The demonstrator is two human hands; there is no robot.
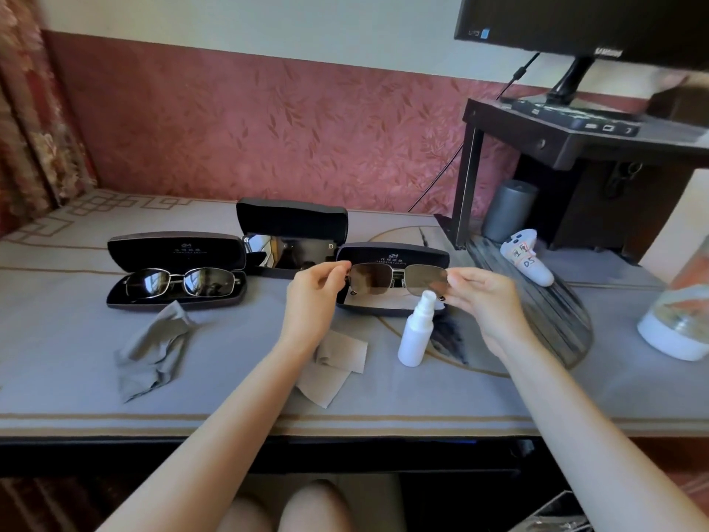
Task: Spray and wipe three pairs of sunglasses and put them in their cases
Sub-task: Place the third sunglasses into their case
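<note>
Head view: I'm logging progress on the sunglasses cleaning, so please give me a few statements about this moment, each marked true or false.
1. The left hand and right hand pinch the held sunglasses by their two ends. True.
2. The spray bottle lies on its side. False: it stands upright in front of the right case.
3. The left case holds a second pair. True.
4. All three cases are closed. False: the left case, the right case and the middle case all stand open.
5. A grey cloth lies crumpled in front of the left case. True.
</note>
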